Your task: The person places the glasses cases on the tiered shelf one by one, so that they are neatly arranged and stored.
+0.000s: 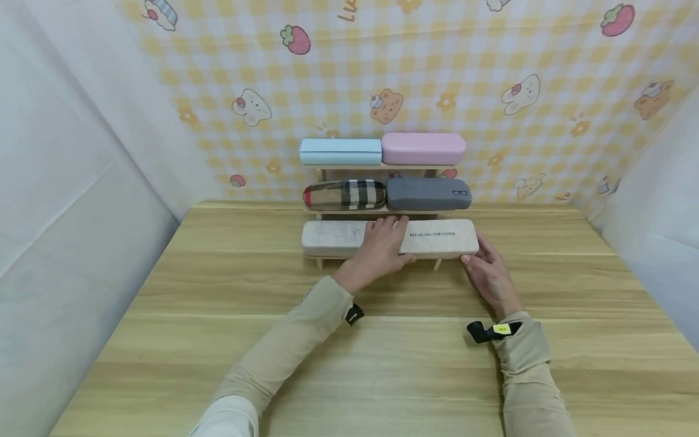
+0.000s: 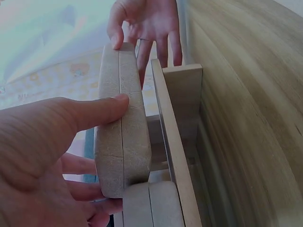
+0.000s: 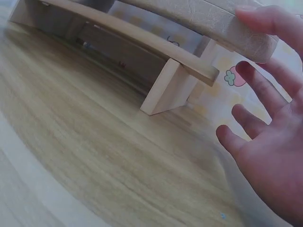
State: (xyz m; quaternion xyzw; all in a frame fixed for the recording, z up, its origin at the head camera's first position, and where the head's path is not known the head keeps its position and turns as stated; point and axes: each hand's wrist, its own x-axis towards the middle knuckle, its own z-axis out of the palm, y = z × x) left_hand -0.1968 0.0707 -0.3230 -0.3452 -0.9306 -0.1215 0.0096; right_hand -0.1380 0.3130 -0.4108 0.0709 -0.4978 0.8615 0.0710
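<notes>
A cream glasses case (image 1: 437, 237) lettered "REFUELING FOR CHINA" is at the right of the lowest rack tier. My left hand (image 1: 379, 247) grips its left end, thumb along the front seam and fingers behind, as the left wrist view shows. At the other end, my right hand (image 1: 489, 276) pinches the case between thumb and index finger, the other fingers spread. A gap shows between this case and the shelf board (image 3: 142, 40) in the right wrist view. Beside it sits a second cream glasses case (image 1: 332, 238) with faint line drawings, partly hidden by my left hand.
The wooden rack's middle tier holds a plaid case (image 1: 344, 195) and a grey case (image 1: 426, 194). On the top tier are a light blue case (image 1: 341, 153) and a pink case (image 1: 423, 149). A checked cloth (image 1: 338, 79) hangs behind the wooden table (image 1: 218, 291).
</notes>
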